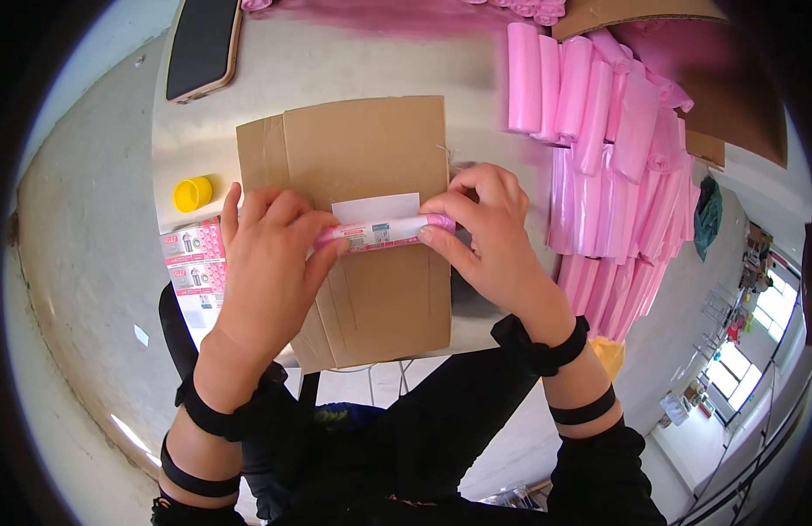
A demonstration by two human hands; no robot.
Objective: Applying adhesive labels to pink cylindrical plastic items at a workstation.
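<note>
A slim pink roll of plastic bags lies crosswise over a flat piece of cardboard, with a printed paper label around its middle. My left hand pinches the roll's left end between thumb and fingers. At the other end, my right hand grips the roll the same way, thumb in front. A white strip of paper shows flat on the cardboard just behind the roll; I cannot tell whether it is part of the label. Printed labels lie beside my left hand, partly covered by it.
Many pink rolls are piled along the table's right side, near an open cardboard box. A yellow round cup or cap stands left of the cardboard. A dark-screened phone lies at the far left of the metal table.
</note>
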